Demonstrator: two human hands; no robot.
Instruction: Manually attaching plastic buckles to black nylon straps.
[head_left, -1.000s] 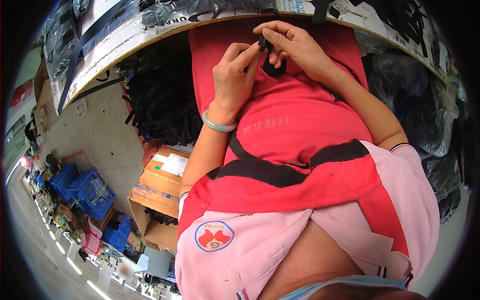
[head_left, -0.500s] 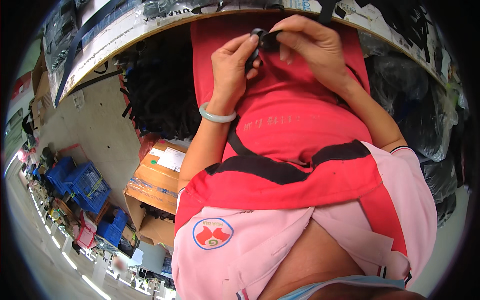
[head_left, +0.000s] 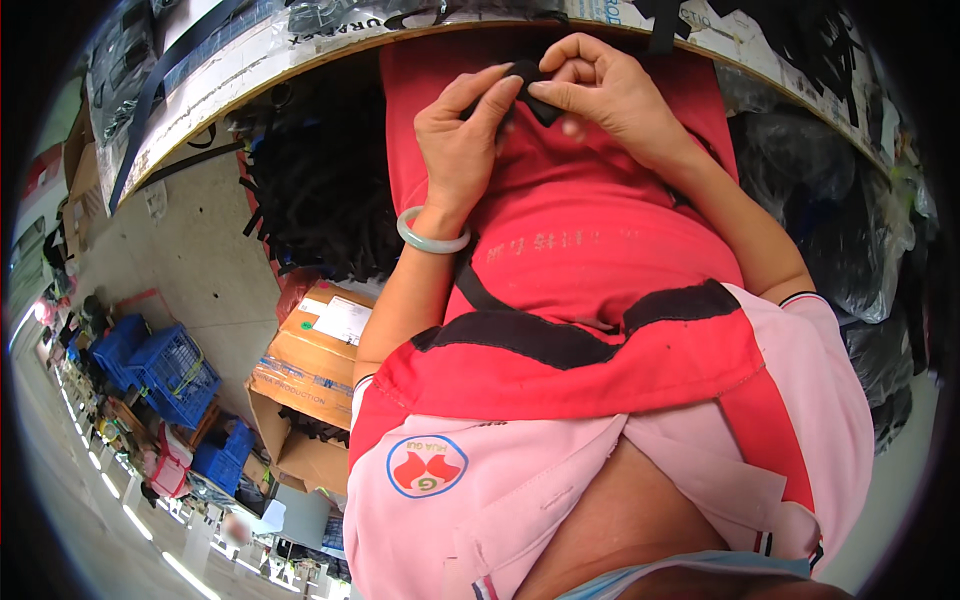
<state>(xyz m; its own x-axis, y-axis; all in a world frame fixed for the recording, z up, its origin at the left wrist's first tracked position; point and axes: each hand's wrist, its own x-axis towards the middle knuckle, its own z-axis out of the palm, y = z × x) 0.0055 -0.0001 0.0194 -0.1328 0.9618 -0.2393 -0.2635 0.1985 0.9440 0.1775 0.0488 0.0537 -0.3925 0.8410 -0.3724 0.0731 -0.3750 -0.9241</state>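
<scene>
While both hands work close together over the lap, the scene reads as follows, near to far. Nearest the camera lies the pink shirt [head_left: 560, 500], and over it a red apron [head_left: 600, 290] with black trim that runs up to the worktop [head_left: 250, 75]. A pale green bangle [head_left: 432, 236] sits on the left wrist. The left hand [head_left: 462, 140] has its fingers closed together, thumb and forefinger pinching one side of a small black piece [head_left: 533, 95]. The right hand [head_left: 610, 95] is likewise closed on the piece from the other side, fingertips curled in. The piece is held between the two hands, above the apron and just short of the worktop edge; its exact kind cannot be told, as the fingers cover most of it.

Judgement on doing this step well: both pinches should stay near the piece's ends so the middle remains visible, and the hands should keep low over the apron, which would catch the piece if it slipped.

To the left, on the floor, stand a cardboard box [head_left: 310, 360] and blue crates [head_left: 165, 370]. Beyond the hands, black straps [head_left: 320, 190] hang under the worktop.
</scene>
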